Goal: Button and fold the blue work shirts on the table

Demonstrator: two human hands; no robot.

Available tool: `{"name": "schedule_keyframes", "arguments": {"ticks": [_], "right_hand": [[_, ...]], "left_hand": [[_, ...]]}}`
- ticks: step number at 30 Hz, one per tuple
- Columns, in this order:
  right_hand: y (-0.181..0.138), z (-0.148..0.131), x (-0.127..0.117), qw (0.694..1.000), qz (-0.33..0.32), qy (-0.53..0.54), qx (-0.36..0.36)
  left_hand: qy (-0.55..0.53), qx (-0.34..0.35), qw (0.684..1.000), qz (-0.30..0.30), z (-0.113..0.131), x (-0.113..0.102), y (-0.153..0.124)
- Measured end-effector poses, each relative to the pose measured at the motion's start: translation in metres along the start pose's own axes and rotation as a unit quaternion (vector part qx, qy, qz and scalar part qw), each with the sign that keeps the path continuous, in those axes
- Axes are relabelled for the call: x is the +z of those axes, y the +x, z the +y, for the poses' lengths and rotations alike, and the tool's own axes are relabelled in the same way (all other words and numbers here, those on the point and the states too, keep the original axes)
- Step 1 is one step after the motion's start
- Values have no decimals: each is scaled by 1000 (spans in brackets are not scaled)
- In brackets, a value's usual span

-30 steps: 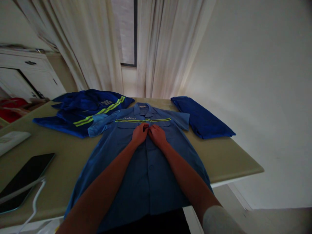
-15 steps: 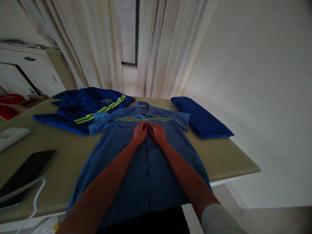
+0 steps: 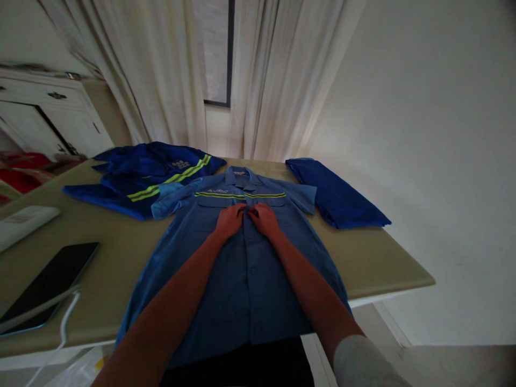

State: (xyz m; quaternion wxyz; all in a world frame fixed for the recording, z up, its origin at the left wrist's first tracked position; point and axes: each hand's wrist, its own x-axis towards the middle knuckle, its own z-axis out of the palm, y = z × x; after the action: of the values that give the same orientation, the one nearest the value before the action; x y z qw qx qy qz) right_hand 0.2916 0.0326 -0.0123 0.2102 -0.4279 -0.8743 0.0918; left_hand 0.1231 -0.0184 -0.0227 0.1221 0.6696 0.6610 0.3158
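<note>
My table (image 3: pixel 115 258) bears a shirt (image 3: pixel 248 255). Left of the shirt lie a striped garment (image 3: pixel 151 174), phone (image 3: pixel 52 274) and white object (image 3: pixel 28 223); right, a folded garment (image 3: pixel 336 193).

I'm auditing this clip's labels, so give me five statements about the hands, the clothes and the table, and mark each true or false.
1. The left hand and right hand pinch the front of the short-sleeved shirt. True.
2. The shirt is hanging from the curtain. False: it lies spread on the table.
3. Yellow stripes run across the shirt's chest. True.
4. The dark-screened device is right of the shirt. False: it lies to the left.
5. A folded blue garment lies on the table's right side. True.
</note>
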Motion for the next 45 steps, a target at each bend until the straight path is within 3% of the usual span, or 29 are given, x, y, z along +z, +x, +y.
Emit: {"name": "schedule_keyframes", "arguments": {"ticks": [5, 11, 21, 31, 35, 40, 45], "right_hand": [[-2, -4, -2, 999, 6, -22, 29], [-2, -5, -5, 997, 24, -27, 67], [-1, -5, -4, 997, 24, -35, 62], [0, 0, 1, 999, 28, -12, 44], [-1, -2, -2, 999, 28, -8, 43], [0, -5, 0, 998, 26, -31, 49], [10, -5, 3, 997, 29, -67, 23]], "left_hand": [[-105, 25, 994, 13, 9, 1, 3], [-146, 25, 989, 18, 14, -4, 0], [-247, 20, 968, 42, 6, -1, 3], [-146, 5, 989, 27, 4, 2, 3], [-21, -6, 1000, 12, 11, -1, -3], [162, 24, 986, -11, 17, 2, -14], [207, -1, 975, -78, 14, 2, -2]]}}
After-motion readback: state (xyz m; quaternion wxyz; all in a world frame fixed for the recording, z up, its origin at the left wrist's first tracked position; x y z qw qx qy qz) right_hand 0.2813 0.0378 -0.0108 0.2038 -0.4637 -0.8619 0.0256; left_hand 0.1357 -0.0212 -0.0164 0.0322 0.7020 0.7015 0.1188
